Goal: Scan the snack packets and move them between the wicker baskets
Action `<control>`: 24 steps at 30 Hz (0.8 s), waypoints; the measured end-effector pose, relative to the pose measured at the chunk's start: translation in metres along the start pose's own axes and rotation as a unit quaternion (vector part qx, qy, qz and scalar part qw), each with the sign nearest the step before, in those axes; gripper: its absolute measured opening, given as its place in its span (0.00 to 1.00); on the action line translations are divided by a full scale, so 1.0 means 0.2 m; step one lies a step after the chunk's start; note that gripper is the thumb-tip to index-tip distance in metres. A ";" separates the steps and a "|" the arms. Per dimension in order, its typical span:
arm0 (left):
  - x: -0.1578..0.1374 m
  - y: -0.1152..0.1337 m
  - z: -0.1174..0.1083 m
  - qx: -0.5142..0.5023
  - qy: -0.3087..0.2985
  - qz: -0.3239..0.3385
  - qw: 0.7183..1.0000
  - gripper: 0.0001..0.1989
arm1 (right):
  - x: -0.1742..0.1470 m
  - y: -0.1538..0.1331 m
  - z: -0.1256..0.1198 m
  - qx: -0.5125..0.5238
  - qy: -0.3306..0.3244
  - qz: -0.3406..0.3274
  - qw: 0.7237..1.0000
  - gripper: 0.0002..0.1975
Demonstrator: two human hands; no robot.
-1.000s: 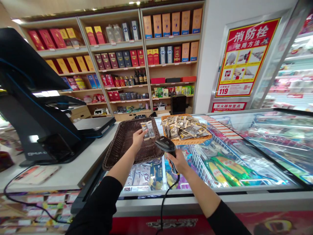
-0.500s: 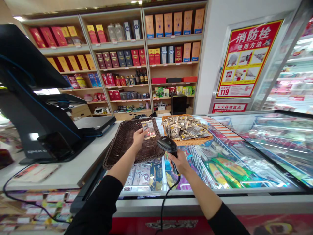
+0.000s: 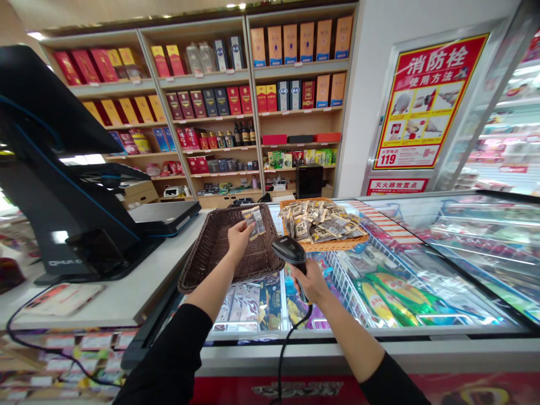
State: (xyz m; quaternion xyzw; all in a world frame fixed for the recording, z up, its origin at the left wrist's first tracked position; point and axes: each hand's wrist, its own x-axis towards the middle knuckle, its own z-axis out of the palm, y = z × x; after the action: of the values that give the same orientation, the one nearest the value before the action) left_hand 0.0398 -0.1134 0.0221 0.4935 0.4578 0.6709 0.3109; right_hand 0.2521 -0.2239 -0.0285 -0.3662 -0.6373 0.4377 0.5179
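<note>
My left hand [image 3: 239, 239] pinches a small snack packet [image 3: 255, 221] by its edge, above the dark brown wicker basket [image 3: 211, 256]. In my right hand [image 3: 311, 281] is a black barcode scanner [image 3: 289, 251], fingers wrapped round its handle. The scanner's head points left toward the basket and packet, apart from the packet. Behind it, an orange-tan woven basket [image 3: 333, 245] holds a heap of similar snack packets [image 3: 314, 216]. Both baskets rest on the glass top of a chest freezer [image 3: 405, 337].
On the left counter [image 3: 143, 270] stand a dark point-of-sale terminal [image 3: 63, 185] and a flat scale [image 3: 164, 214]. The scanner's cable [image 3: 283, 349] hangs down the freezer's front. Shelves of boxed bottles [image 3: 211, 104] line the back wall. Packaged frozen goods [image 3: 388, 298] lie under the glass.
The packet in my left hand has turned from a flatter, face-on pose to a more slanted one. My right hand and the scanner have hardly moved.
</note>
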 end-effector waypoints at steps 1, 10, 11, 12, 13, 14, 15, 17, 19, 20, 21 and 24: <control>0.00 0.00 0.00 0.002 0.001 0.002 1.000 0.22 | 0.00 0.00 0.00 0.000 0.001 0.000 1.000 0.16; 0.01 -0.03 -0.01 0.021 -0.004 0.016 1.000 0.20 | 0.00 -0.01 0.00 0.011 -0.012 0.002 1.000 0.17; 0.02 -0.03 -0.01 0.017 -0.004 0.015 1.000 0.20 | 0.00 -0.01 0.00 0.013 -0.012 0.004 1.000 0.18; 0.02 -0.03 -0.01 0.012 -0.004 0.014 1.000 0.21 | 0.00 -0.01 0.00 0.016 -0.009 0.007 1.000 0.18; 0.02 -0.03 -0.01 0.009 -0.002 0.014 1.000 0.21 | 0.00 -0.01 0.00 0.019 -0.005 0.010 1.000 0.17; 0.02 -0.03 -0.01 0.008 0.000 0.013 1.000 0.21 | 0.00 -0.01 0.00 0.021 -0.002 0.013 1.000 0.17; 0.02 -0.03 -0.01 0.010 0.004 0.013 1.000 0.21 | 0.00 -0.01 0.01 0.021 0.001 0.017 1.000 0.17; 0.02 -0.02 -0.01 0.014 0.005 0.013 1.000 0.20 | 0.00 0.00 0.00 0.020 0.001 0.016 1.000 0.17; 0.01 -0.02 -0.01 0.019 0.001 0.012 1.000 0.19 | 0.00 0.00 0.00 0.020 -0.004 0.009 1.000 0.17; 0.01 -0.02 -0.01 0.020 -0.001 0.013 1.000 0.19 | 0.00 0.00 0.00 0.021 -0.006 0.006 1.000 0.17; 0.01 -0.02 -0.01 0.022 -0.001 0.015 1.000 0.19 | 0.00 0.00 0.00 0.023 -0.005 0.005 1.000 0.16; 0.02 -0.03 -0.02 0.025 -0.001 0.021 0.999 0.20 | 0.00 0.00 0.00 0.022 -0.004 0.009 1.000 0.16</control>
State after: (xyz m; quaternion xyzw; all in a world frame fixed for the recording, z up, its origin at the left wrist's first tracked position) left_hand 0.0354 -0.1087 0.0173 0.5117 0.4637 0.6649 0.2846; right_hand 0.2520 -0.2248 -0.0287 -0.3587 -0.6262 0.4573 0.5196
